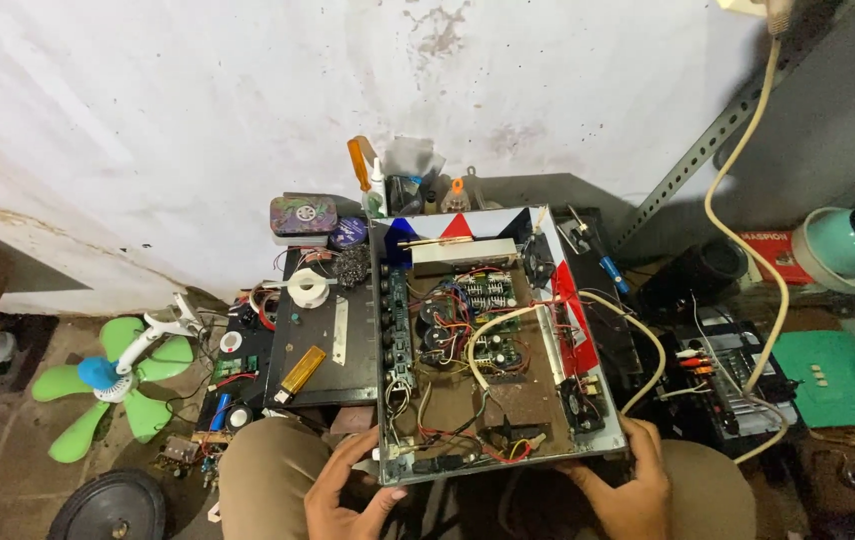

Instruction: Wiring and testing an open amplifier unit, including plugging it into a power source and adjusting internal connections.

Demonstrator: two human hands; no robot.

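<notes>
Even soft light — sharp centre, wide-angle bending at edges.

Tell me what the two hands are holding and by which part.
Both hold the open grey metal amplifier chassis by its near edge: left hand at the near-left corner, right hand at the near-right corner, fingers curled under the rim.

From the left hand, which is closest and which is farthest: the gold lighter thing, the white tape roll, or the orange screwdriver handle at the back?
Measured from the left hand, at the near left corner of the open metal box:
1. Gold lighter, just up and left on the dark plate.
2. White tape roll, farther back on the same plate.
3. Orange screwdriver handle, at the back by the wall.
</notes>
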